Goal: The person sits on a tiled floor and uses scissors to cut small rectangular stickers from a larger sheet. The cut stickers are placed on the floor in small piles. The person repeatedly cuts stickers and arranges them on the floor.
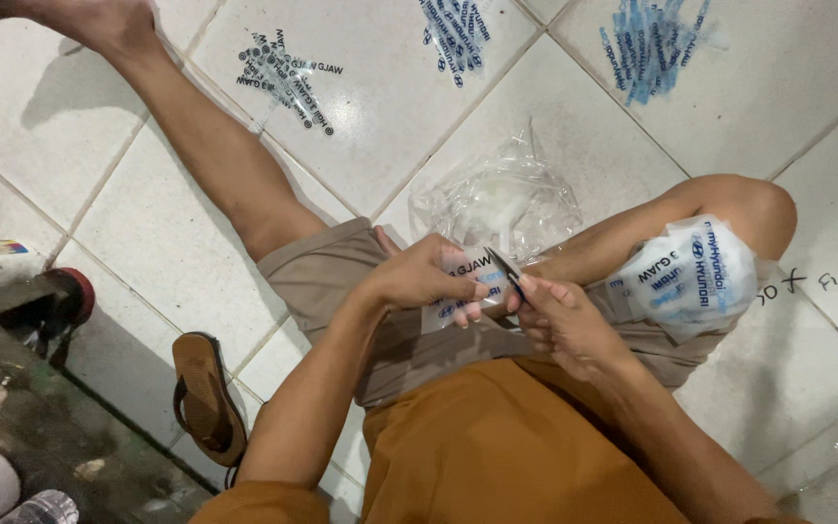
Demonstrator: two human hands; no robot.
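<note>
**Seated on tile, two hands work a small printed plastic sleeve**

At the centre of the frame the left hand (429,277) is closed around a small clear plastic sleeve (460,289) with blue printing, thumb and fingers pinching its flat face so that it stays taut over the lap. The right hand (563,320) meets it from the right, fingers curled and fingertips pinching a thin dark flat piece (502,262) at the sleeve's upper edge; what that piece is cannot be told. Holding the sleeve low, between the thighs, keeps both wrists braced against the grey shorts (341,272).

A stack of like printed sleeves (692,277) rests on the bent knee at right of centre, within easy reach of the right hand. Just above the hands a crumpled clear plastic bag (501,199) lies on the white tiled floor (147,223). Sorted heaps lie well apart along the top edge: black-printed strips (288,78) at upper left, blue-printed strips (456,34) at top centre, more blue ones (654,49) at upper right. A brown sandal (206,393) lies at lower left, beside the person's elbow.
</note>
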